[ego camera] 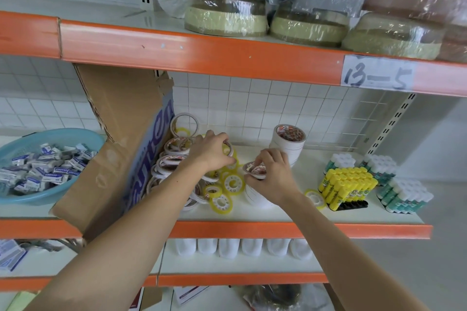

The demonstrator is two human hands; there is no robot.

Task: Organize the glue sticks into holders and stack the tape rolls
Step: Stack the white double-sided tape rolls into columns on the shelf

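Stacking tape; right hand sets a roll on a stack; left hand grips another roll; next needs alignment.

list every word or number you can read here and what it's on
"13-5": handwritten on the white tag on the orange shelf edge.
Blue lettering on the cardboard box: partly hidden, not readable.
Red print on the tape rolls: too blurred.
Labels on the yellow glue sticks and the small boxes in the blue basket: too small.

2 hands, 1 basket, 1 yellow glue pack, 3 green-white packs.
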